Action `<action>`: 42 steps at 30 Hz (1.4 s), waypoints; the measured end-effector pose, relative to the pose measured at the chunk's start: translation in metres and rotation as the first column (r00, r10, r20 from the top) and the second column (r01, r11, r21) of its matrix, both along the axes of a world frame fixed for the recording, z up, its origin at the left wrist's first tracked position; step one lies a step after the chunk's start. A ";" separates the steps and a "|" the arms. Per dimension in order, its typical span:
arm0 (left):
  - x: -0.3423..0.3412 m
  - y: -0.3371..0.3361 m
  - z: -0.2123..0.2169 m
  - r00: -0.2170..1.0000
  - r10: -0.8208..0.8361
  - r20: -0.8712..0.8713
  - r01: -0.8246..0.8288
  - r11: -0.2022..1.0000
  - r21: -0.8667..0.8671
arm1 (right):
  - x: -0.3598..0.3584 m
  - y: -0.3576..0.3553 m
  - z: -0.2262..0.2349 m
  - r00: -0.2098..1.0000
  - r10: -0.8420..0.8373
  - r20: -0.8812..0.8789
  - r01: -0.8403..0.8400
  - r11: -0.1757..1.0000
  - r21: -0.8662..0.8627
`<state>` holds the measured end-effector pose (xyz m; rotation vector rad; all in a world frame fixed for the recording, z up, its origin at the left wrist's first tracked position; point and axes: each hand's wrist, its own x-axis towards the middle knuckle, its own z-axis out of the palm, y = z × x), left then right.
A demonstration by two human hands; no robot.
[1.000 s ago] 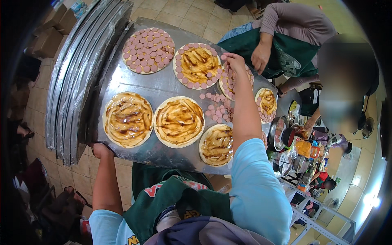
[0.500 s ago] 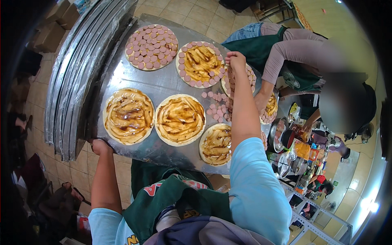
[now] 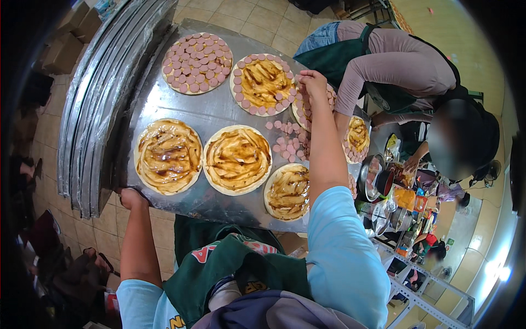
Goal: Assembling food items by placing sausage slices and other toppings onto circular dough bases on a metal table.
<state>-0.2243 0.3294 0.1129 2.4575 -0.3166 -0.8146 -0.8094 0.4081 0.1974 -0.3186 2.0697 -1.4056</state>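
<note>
The metal surface [image 3: 219, 115] runs from the near left to the far right and carries seven round pizza bases. A stack of long curved metal sheets [image 3: 96, 98] lies along its left edge. Across the far right corner stands a second person [image 3: 394, 66] in a mauve long-sleeved top and green apron, bent toward the surface. The near row holds two bases spread with brown sauce, the left sauced base [image 3: 168, 156] and the middle sauced base [image 3: 237, 159], with a smaller third sauced base [image 3: 289, 192] to their right, partly covered by the outstretched right forearm. In the far row, the sausage-covered base [image 3: 196, 63] is fully tiled with pink slices; just right of it, the ringed base [image 3: 264, 84] has sauce with slices around its rim only. Loose sausage slices [image 3: 287, 140] lie on the bare metal between the rows. The right hand [image 3: 313, 82] is at the right rim of the ringed base, fingers curled down; whether it pinches a slice cannot be determined. The left hand [image 3: 130, 197] grips the near edge of the surface, closed.
</note>
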 end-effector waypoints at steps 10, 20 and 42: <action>-0.007 0.000 0.009 1.000 -0.025 0.015 0.025 1.000 0.017 | 0.013 -0.010 -0.013 0.671 0.327 -0.666 -0.024 0.907 0.422; -0.006 0.000 0.006 1.000 0.007 -0.009 -0.007 1.000 0.002 | 0.029 -0.045 0.001 0.541 0.415 -0.732 -0.050 0.884 0.464; 0.029 -0.005 -0.048 0.990 -0.117 0.073 0.114 0.993 0.039 | 0.082 0.064 0.048 0.592 0.360 -0.721 -0.192 0.932 0.309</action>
